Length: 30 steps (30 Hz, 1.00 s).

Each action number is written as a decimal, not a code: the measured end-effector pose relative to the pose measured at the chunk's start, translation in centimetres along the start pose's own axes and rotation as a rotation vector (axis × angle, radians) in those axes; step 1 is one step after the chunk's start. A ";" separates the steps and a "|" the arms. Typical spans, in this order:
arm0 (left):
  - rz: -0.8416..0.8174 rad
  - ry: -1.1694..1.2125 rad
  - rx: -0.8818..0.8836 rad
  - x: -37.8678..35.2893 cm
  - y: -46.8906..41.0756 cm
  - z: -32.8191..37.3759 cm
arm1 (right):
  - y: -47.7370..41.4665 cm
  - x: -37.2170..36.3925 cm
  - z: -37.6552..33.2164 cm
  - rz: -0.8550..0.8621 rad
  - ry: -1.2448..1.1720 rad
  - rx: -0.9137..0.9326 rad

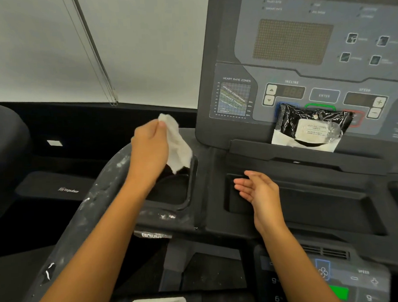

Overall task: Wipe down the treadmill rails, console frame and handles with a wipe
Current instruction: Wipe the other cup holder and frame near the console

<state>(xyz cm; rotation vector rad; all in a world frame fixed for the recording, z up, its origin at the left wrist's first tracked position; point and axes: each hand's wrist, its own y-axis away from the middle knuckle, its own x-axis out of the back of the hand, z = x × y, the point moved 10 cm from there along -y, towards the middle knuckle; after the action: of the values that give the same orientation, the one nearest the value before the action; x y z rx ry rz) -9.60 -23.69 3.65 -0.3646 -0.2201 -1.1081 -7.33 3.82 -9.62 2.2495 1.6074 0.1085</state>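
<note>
— What is counted here?

— Two hands, one loose wipe (178, 142), one wipe packet (311, 128). The wipe is pinched at its top between thumb and fingers of the left hand (150, 148), closed on it, above the left cup holder (172, 190) at the console's left end.

— And the right hand (258, 189)?

— It is held open and empty, palm turned left, fingers loosely spread, over the left edge of the centre tray (309, 203).

— Which way is the wipe pointed?

— Its long axis is hung steeply, from upper left down to lower right, with the lower end just over the cup holder's rim.

— The packet?

— It is leaned against the console panel (291, 44) at its lower edge, resting on the ledge; some buttons are covered by it. Its label is too blurred to be read fully.

— Anything cut off?

— The console is cropped at the top and right. The scuffed left handle (99, 191) is partly hidden beneath the left forearm, and whether wipe and rim are touching cannot be told.
</note>
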 end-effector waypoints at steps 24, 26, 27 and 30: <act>-0.607 -0.857 -0.288 -16.2 7.7 -7.4 | -0.1 0.3 0.3 0.021 -0.046 -0.002; -0.600 -0.981 -0.269 -17.0 4.6 -7.3 | -0.2 0.4 0.4 0.027 -0.055 -0.006; -0.595 -1.071 -0.250 -17.0 3.3 -7.3 | -0.2 0.5 0.4 0.033 -0.066 -0.009; -0.591 -1.286 -0.230 -16.2 2.2 -7.3 | -0.2 0.9 0.5 0.053 -0.108 -0.023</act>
<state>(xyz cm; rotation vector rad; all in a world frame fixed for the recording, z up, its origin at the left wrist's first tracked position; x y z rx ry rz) -14.72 -12.28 -9.15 -1.2534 -1.4094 -1.3322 -7.04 4.60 -10.26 2.2410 1.4849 0.0190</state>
